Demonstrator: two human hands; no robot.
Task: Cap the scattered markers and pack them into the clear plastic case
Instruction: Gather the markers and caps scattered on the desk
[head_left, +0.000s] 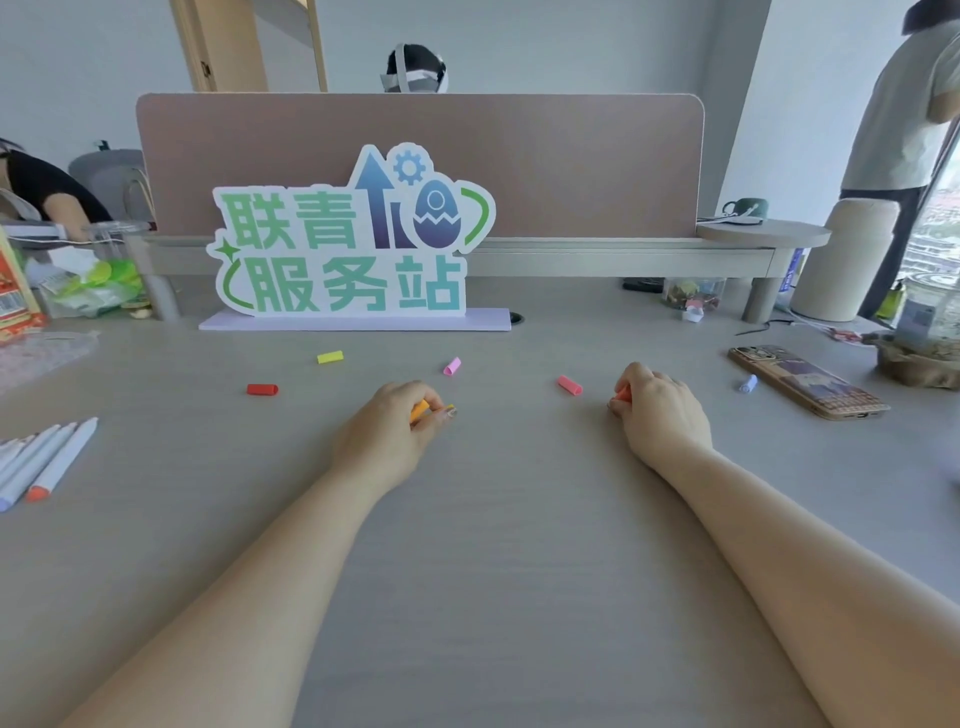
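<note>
My left hand (397, 423) curls around a yellow-orange cap (420, 410) at the table's middle. My right hand (657, 410) grips an orange cap (623, 396) to the right of it. Loose caps lie beyond the hands: red (262, 389), yellow (330, 357), light pink (452, 366), pink (570, 385) and pale blue (748, 383). Several uncapped white markers (41, 462) lie side by side at the left edge, one with an orange tip. The clear plastic case is not recognisable in view.
A standing sign with green characters (345, 244) blocks the back middle. A phone (808, 382) lies at the right beside the blue cap. Clutter and containers sit at the far left (88, 280) and far right (930, 332). Other people stand or sit beyond the desk.
</note>
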